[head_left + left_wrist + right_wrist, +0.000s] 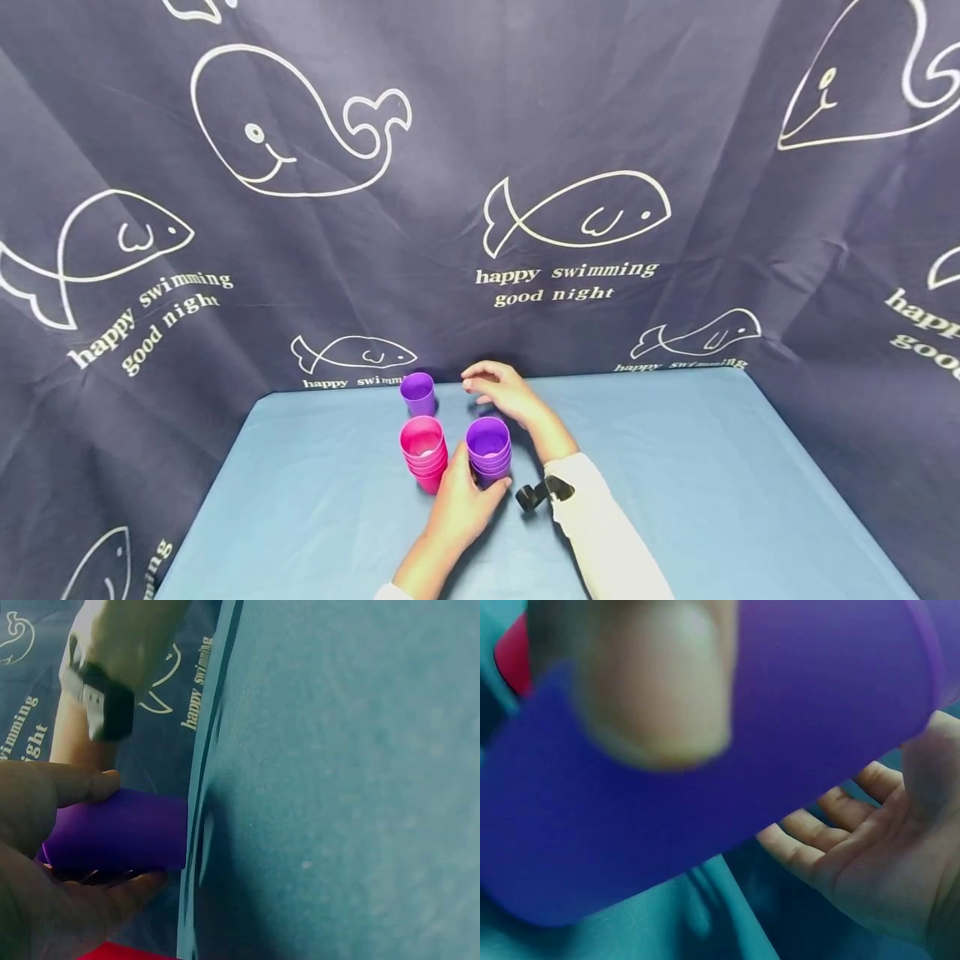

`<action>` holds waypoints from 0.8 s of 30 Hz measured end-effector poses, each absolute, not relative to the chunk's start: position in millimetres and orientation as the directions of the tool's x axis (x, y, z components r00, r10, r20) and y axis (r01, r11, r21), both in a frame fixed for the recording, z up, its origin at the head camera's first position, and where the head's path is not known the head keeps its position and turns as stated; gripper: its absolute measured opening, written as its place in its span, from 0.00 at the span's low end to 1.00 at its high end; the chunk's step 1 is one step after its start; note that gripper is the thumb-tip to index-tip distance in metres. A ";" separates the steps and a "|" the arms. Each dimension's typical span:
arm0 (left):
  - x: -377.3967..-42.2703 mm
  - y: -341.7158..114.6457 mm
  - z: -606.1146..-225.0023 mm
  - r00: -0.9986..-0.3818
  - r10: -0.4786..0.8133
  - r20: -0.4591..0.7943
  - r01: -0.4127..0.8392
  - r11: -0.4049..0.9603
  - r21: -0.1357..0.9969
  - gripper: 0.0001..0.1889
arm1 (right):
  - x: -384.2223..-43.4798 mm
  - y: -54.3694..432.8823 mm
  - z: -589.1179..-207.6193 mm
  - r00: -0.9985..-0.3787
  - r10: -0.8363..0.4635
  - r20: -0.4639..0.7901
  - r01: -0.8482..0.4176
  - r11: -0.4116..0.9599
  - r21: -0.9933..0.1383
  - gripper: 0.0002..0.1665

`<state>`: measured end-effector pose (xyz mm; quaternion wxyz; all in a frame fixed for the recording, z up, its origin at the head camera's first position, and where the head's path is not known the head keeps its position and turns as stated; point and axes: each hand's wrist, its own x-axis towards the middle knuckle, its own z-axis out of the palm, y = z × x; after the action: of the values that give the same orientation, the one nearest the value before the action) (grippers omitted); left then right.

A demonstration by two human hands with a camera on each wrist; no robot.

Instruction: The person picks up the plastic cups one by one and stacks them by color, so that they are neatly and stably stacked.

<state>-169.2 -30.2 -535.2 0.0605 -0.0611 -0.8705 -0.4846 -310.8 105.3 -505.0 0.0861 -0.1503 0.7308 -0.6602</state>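
Note:
In the head view, my left hand (461, 504) grips a stack of nested purple cups (488, 450), standing upright on the table. The left wrist view shows the thumb and fingers of that hand around a purple cup's side (127, 831). My right hand (510, 392) is beyond the stack, near the back edge, with its fingers loosely bent and nothing held. In the right wrist view, the right hand (855, 847) appears behind the purple cup (705, 802), while a blurred left thumb (660, 690) lies across that cup.
Just left of the purple stack stands a stack of pink cups (423, 450). One purple cup (418, 393) stands behind it near the back edge. Blue cloth covers the table (675, 483), and a dark curtain (450, 225) with fish drawings rises behind.

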 end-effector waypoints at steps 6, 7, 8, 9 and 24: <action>-167.7 -28.9 -530.1 -0.980 0.033 0.199 0.186 0.532 0.826 0.37 | -327.1 90.4 -495.9 -0.904 -0.418 0.088 -0.193 0.215 -0.957 0.22; -168.0 -29.3 -529.2 -0.979 0.029 0.200 0.184 0.535 0.825 0.37 | -329.3 88.0 -494.3 -0.896 -0.436 0.084 -0.205 0.238 -0.949 0.23; -168.3 -29.8 -528.3 -0.979 0.025 0.201 0.182 0.538 0.823 0.37 | -331.5 86.0 -493.3 -0.888 -0.455 0.074 -0.212 0.261 -0.942 0.23; -168.4 -30.3 -527.4 -0.979 0.023 0.202 0.182 0.542 0.820 0.38 | -333.8 84.2 -493.1 -0.879 -0.472 0.064 -0.220 0.283 -0.933 0.24; -164.7 -31.2 -533.2 -0.975 0.039 0.218 0.202 0.557 0.806 0.38 | -346.8 71.8 -495.9 -0.745 -0.666 0.041 -0.422 0.422 -0.803 0.44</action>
<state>-164.7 -31.2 -533.2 0.0874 -0.0687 -0.8779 -0.4658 -346.8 71.8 -495.9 0.1434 -0.3273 0.8309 -0.4264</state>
